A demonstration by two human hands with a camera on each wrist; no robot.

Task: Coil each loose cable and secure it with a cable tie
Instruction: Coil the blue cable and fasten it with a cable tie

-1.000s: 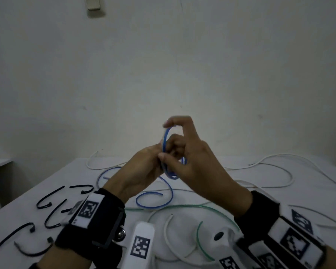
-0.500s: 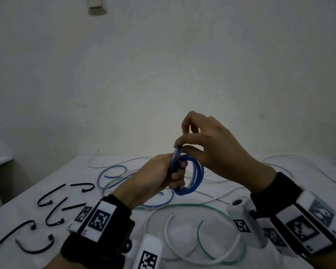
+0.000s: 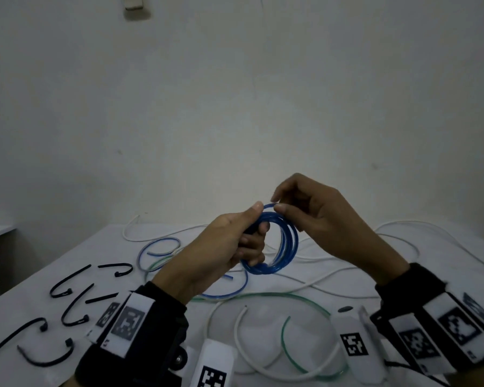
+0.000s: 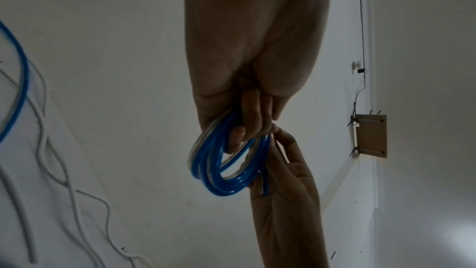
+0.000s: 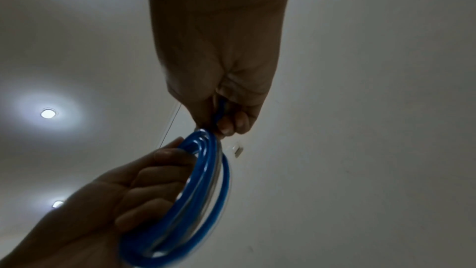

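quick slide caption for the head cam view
Left hand grips a blue cable coil while the right hand pinches its top strand.

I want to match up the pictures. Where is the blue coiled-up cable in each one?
Head view: the coiled blue plastic cable is in the middle, held up between both hands.
Left wrist view: just below centre.
Right wrist view: lower middle.
Shared landmark: the left hand gripping the coil's side, while the right hand pinches its top.
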